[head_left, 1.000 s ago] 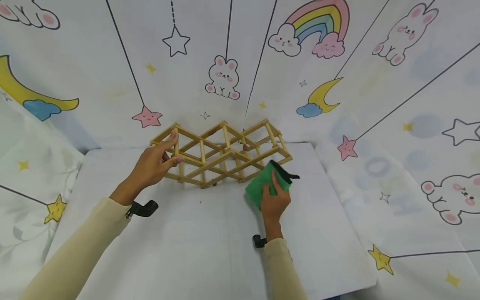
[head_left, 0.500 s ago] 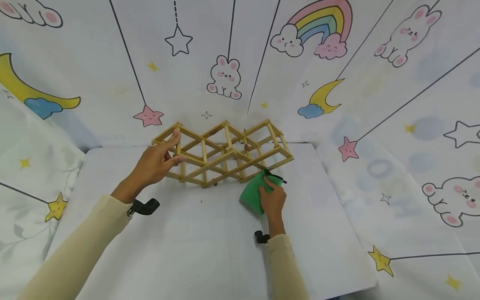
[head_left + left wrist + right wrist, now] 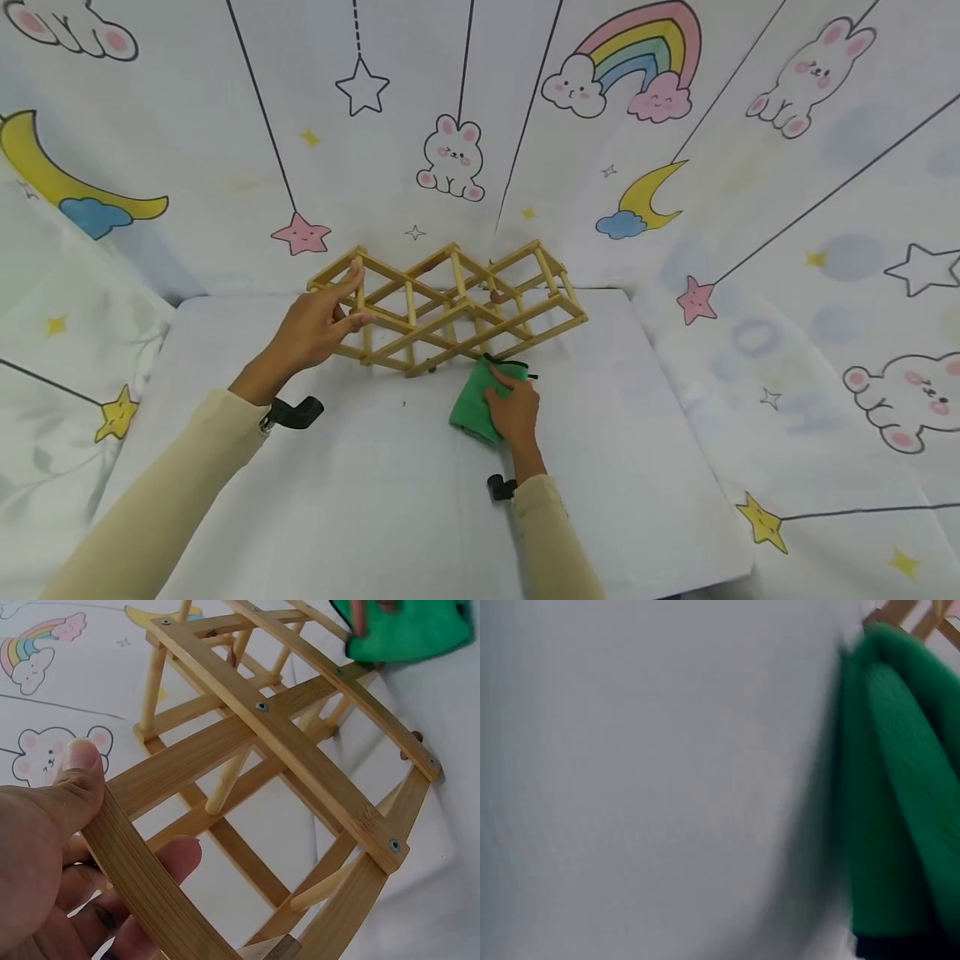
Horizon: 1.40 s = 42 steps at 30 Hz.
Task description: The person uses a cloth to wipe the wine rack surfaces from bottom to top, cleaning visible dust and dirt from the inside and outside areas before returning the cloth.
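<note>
A folding wooden rack [image 3: 467,305] of crossed slats and round dowels stands stretched out near the back of the table. My left hand [image 3: 303,333] grips its left end; in the left wrist view the thumb lies on one side of an end slat [image 3: 142,877] and the fingers curl behind it. Low in front of the rack's middle, my right hand [image 3: 516,408] holds a folded green cloth [image 3: 472,408] with black edging. The cloth's upper edge comes right up to the rack's bottom slats. In the right wrist view the green folds fill the right side, and the fingers are hidden.
The white table [image 3: 360,517] spreads out in front of the rack. A white backdrop printed with rabbits, stars and moons [image 3: 652,196] rises close behind it and along both sides. A tiny dark speck [image 3: 404,404] lies on the table between the hands.
My right hand has moved the green cloth left and toward me, from the rack's right part to in front of its middle. The left hand keeps its grip, and the rack stays in place.
</note>
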### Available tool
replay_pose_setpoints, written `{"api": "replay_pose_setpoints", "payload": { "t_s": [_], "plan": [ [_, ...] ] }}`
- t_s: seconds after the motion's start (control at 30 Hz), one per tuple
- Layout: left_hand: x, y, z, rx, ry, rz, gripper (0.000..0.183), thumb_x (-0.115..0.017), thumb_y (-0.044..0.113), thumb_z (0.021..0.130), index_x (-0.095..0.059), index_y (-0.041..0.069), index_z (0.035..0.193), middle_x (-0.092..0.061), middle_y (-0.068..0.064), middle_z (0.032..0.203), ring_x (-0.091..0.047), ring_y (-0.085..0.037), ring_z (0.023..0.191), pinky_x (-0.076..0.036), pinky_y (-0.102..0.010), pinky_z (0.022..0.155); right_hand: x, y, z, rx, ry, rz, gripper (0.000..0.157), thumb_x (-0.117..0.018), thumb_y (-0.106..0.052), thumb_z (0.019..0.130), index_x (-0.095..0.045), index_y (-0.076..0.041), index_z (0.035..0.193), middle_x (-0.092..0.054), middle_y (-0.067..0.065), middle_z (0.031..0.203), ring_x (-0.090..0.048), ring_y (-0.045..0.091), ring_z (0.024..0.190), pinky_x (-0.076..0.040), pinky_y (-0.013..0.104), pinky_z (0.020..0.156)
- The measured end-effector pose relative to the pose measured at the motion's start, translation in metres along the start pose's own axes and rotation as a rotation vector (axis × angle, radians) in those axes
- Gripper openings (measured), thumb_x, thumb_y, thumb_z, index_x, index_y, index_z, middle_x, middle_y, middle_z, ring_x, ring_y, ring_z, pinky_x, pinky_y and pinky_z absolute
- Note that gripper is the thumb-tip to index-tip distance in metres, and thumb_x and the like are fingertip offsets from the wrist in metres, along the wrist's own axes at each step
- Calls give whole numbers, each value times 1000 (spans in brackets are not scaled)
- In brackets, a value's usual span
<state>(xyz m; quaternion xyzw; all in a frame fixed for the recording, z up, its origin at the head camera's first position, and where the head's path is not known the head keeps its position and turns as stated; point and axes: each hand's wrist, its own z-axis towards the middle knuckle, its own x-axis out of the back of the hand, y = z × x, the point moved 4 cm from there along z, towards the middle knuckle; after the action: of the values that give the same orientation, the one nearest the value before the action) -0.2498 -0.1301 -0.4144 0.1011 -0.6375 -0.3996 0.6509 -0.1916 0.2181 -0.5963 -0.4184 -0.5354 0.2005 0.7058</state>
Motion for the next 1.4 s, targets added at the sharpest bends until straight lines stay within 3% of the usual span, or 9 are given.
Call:
{"api": "replay_pose_setpoints", "payload": {
  "t_s": [0.13, 0.33, 0.5, 0.7, 0.83, 0.93, 1.13, 1.33, 1.4],
  "plan": [
    [-1, 0, 1, -4, 8, -3, 76, -68, 30, 105, -30, 8, 167, -27, -9, 175, -65, -21, 77, -49, -34, 68, -1, -6, -4, -12, 167, 60, 47, -74, -9, 92, -72, -21, 138, -76, 18, 126, -69, 28, 85, -53, 31, 70],
    [-2, -1, 0, 5, 8, 2, 75, -68, 29, 106, -29, 7, 167, -26, -9, 175, -65, -21, 77, -49, -34, 68, -21, -24, -18, 14, -85, 73, 44, -75, -10, 92, -76, -28, 132, -71, 15, 140, -62, 17, 81, -47, 28, 64],
    [-2, 2, 2, 1, 12, -5, 76, -68, 29, 105, -29, 8, 167, -27, -10, 175, -66, -22, 78, -49, -34, 68, -30, -39, -22, 180, -33, 106, 47, -73, -9, 94, -72, -24, 138, -70, 14, 142, -69, 22, 116, -58, 37, 87],
    [-5, 3, 2, 16, -3, -9, 76, -68, 28, 105, -28, 8, 167, -27, -9, 175, -65, -22, 79, -50, -34, 69, -23, -26, -16, 62, 69, -86, 43, -73, -10, 91, -76, -20, 133, -80, 18, 114, -55, 18, 55, -37, 26, 45],
    [-4, 4, 1, 2, 10, 5, 76, -69, 27, 105, -30, 7, 167, -29, -10, 174, -64, -22, 76, -49, -34, 68, -18, -38, -20, 226, 147, 69, 44, -75, -7, 90, -77, -24, 130, -79, 16, 120, -75, 24, 92, -61, 36, 73],
    [-3, 5, 1, -3, 21, 11, 76, -69, 27, 105, -30, 8, 167, -30, -10, 174, -63, -21, 75, -48, -34, 68, -20, -44, -19, 302, 139, 124, 43, -75, -9, 94, -74, -23, 135, -72, 16, 138, -69, 33, 127, -58, 49, 104],
    [-3, 4, 0, -3, 14, 7, 76, -68, 28, 105, -29, 7, 166, -28, -10, 174, -62, -20, 75, -48, -33, 68, -16, -34, -11, 128, 115, -57, 41, -77, -11, 93, -76, -24, 132, -75, 14, 132, -75, 35, 105, -61, 50, 76],
    [-3, 2, -1, 1, 15, 19, 75, -68, 27, 105, -30, 6, 166, -28, -11, 174, -65, -22, 74, -50, -35, 68, -15, -34, -5, 178, 81, 139, 44, -74, -12, 99, -69, -25, 141, -68, 9, 145, -63, 29, 136, -53, 48, 111],
    [-2, 2, -1, 3, 16, 18, 75, -68, 28, 105, -30, 6, 166, -28, -11, 174, -65, -23, 74, -50, -35, 68, -17, -35, -3, 152, 2, 135, 44, -73, -14, 100, -68, -24, 142, -67, 9, 147, -74, 25, 112, -61, 40, 95]
  ]
}}
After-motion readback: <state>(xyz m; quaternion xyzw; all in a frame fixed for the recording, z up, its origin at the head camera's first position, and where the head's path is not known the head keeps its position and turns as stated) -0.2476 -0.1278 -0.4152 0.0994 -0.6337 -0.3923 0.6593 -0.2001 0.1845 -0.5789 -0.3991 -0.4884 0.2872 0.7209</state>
